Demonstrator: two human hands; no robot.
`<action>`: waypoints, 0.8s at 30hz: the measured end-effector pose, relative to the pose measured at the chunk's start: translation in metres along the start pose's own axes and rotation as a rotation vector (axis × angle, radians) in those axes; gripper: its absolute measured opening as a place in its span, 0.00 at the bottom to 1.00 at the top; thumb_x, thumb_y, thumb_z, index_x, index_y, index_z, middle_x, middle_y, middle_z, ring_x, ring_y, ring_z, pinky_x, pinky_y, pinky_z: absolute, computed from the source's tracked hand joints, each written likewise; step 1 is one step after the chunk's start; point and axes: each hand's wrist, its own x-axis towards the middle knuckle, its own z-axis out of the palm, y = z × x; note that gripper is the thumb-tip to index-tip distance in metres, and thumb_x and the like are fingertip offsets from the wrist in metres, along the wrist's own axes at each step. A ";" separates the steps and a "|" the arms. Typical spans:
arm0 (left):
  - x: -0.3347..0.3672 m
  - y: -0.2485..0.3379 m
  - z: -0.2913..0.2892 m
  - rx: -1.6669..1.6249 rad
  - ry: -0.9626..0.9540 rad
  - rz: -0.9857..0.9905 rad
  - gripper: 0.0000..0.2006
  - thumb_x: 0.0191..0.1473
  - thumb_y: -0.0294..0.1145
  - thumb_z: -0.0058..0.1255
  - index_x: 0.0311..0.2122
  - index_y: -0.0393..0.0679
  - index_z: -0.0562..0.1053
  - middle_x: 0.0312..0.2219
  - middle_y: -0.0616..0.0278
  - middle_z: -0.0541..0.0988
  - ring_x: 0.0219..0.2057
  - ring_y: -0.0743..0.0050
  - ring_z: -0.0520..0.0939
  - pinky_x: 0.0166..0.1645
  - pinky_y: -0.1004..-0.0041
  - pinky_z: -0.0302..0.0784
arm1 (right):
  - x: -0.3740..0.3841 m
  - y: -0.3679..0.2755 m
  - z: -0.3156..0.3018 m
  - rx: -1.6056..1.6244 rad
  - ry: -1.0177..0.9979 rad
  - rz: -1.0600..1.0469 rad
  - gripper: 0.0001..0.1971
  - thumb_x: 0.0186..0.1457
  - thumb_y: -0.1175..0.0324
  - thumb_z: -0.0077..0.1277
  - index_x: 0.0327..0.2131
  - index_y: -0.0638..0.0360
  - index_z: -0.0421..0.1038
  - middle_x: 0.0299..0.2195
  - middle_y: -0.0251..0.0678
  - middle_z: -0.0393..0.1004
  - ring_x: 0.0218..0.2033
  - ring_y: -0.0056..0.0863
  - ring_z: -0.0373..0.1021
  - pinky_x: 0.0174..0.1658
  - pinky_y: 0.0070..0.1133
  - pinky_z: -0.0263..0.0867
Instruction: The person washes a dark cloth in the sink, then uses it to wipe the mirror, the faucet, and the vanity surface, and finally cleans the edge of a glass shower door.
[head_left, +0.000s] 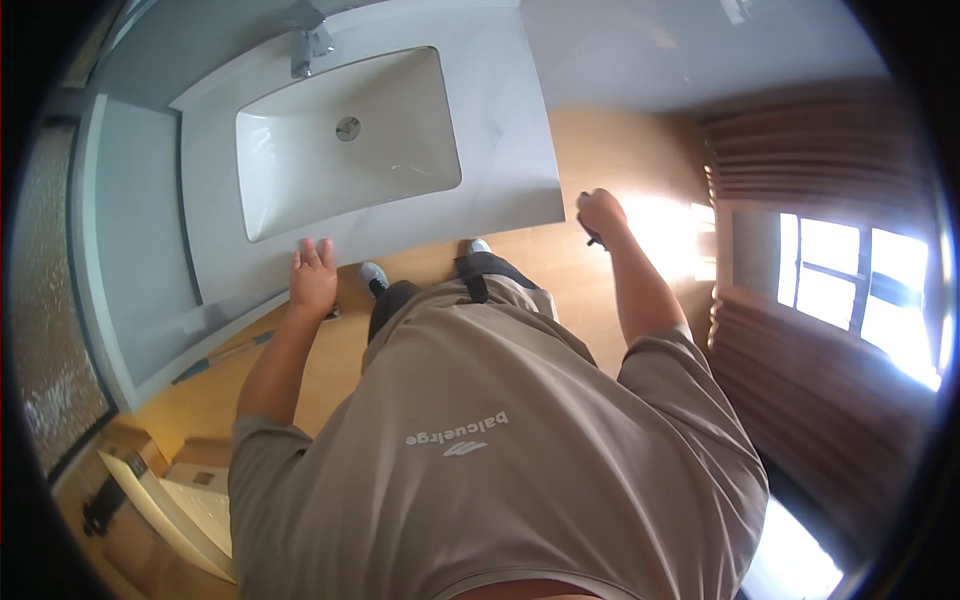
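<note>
At the front edge of a white countertop (500, 110), my left hand (315, 282) has its fingers stretched out, their tips over or on the edge. Nothing shows in that hand. Off the counter's right front corner, my right hand (603, 212) is closed around a small dark object (594, 238). Only its dark ends stick out past the fingers, so its kind cannot be made out. A rectangular white sink basin (290, 185) is set into the counter, with a round metal drain (347, 129) in its floor. Behind the basin stands a chrome faucet (305, 50).
Brown curtains (800, 160) flank a bright window (835, 270) at the right. A glass panel (45, 300) with a pale frame stands at the far left. My shoes (373, 275) are on the yellowish floor (575, 270) below the counter. A pale toilet (185, 505) is at the lower left.
</note>
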 end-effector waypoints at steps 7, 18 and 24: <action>-0.012 0.049 -0.020 -0.209 0.211 -0.451 0.19 0.55 0.29 0.40 0.52 0.42 0.67 0.51 0.45 0.71 0.53 0.48 0.71 0.59 0.53 0.61 | 0.032 -0.085 -0.057 0.329 -0.018 -0.256 0.23 0.49 0.56 0.48 0.45 0.60 0.64 0.36 0.52 0.75 0.40 0.48 0.73 0.44 0.38 0.68; -0.181 0.216 -0.031 -0.900 -0.288 -0.777 0.18 0.52 0.38 0.43 0.48 0.53 0.74 0.56 0.54 0.67 0.54 0.55 0.71 0.56 0.40 0.61 | -0.050 -0.168 0.100 -0.326 0.001 -0.978 0.17 0.51 0.55 0.48 0.42 0.51 0.66 0.37 0.48 0.77 0.39 0.49 0.74 0.42 0.41 0.68; -0.393 0.340 0.074 -1.164 -0.503 -1.344 0.16 0.48 0.40 0.48 0.39 0.42 0.76 0.40 0.48 0.79 0.46 0.49 0.78 0.47 0.54 0.74 | -0.138 -0.231 0.187 0.273 -0.647 -0.951 0.20 0.50 0.60 0.55 0.41 0.66 0.68 0.33 0.41 0.73 0.34 0.29 0.70 0.36 0.26 0.66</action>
